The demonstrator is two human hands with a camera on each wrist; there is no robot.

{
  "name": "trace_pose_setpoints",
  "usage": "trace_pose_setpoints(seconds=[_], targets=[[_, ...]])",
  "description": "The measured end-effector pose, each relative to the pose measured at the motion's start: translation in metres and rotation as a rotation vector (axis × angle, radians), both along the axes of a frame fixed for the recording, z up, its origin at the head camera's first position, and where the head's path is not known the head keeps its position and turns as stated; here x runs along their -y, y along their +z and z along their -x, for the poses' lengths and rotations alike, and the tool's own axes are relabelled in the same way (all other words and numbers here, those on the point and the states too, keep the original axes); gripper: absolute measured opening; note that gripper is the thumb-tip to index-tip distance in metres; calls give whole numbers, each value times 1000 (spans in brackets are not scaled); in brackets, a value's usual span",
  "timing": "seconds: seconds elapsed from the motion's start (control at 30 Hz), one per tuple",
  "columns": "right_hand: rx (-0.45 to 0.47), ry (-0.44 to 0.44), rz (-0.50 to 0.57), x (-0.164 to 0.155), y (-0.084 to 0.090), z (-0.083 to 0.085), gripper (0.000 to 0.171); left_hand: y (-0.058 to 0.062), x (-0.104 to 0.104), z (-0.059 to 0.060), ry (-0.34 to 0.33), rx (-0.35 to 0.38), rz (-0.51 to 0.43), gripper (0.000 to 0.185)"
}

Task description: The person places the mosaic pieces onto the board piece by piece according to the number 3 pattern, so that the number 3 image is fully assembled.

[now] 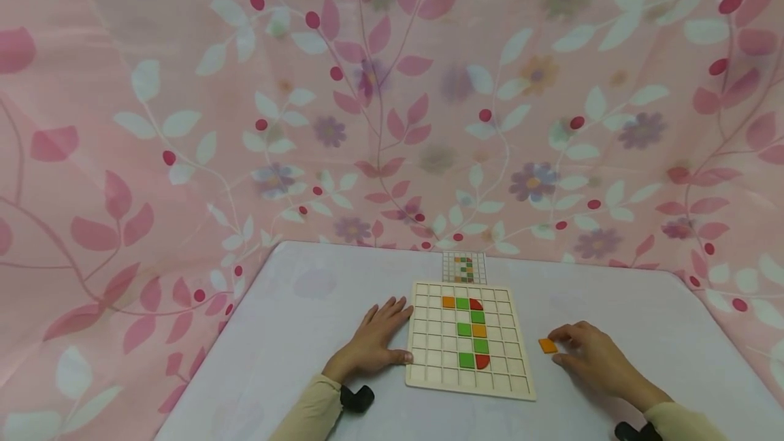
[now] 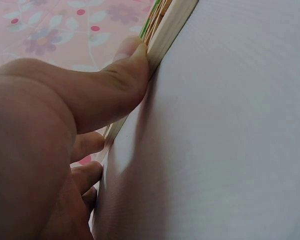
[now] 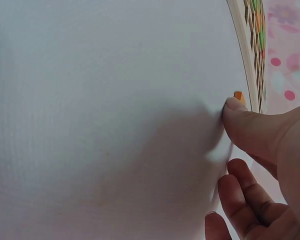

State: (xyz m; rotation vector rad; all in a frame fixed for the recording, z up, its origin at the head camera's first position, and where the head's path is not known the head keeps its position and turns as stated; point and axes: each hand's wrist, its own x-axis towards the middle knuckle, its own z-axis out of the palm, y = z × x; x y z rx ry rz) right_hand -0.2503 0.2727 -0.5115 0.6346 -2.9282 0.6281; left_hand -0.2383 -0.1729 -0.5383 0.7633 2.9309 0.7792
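Note:
A wooden grid board (image 1: 422, 376) lies on the table, with orange, green and red tiles set in some of its squares. At its left side is my left hand (image 1: 376, 342), fingers extended and the thumb against the board's edge; the left wrist view shows the thumb (image 2: 115, 87) on that wooden rim. To the right of the board, my right hand (image 1: 597, 363) pinches an orange square tile (image 1: 548, 346) between thumb and fingers, low over the table. From the right wrist, only a small part of the orange tile (image 3: 239, 96) shows past the thumb.
A small pattern card (image 1: 450, 267) with a coloured grid figure stands or lies just behind the board. White cloth covers the table (image 1: 275, 332). A pink floral curtain (image 1: 392, 121) hangs behind the table's far edge.

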Motion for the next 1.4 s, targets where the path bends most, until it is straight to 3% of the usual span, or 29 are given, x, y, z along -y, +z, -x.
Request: trace_pose_setpoints(seconds=[0.27, 0.57, 0.9, 1.0, 1.23, 1.4], targets=[[0, -11, -46, 4, -1, -4, 23, -1, 0, 0, -2, 0, -12, 92], [-166, 3, -144, 12, -6, -10, 22, -1, 1, 0, -8, 5, -17, 91], [-260, 9, -163, 17, -10, -13, 21, -1, 0, 0, 0, 29, -14, 93], [-250, 1, -137, 19, -10, -13, 20, -2, 0, 0, 1, 22, -11, 93], [-125, -34, -68, 35, -3, -17, 17, -2, 1, 1, -6, 14, -12, 93], [-124, -3, -80, 48, 1, -18, 18, -2, 1, 0, -7, 15, -8, 93]])
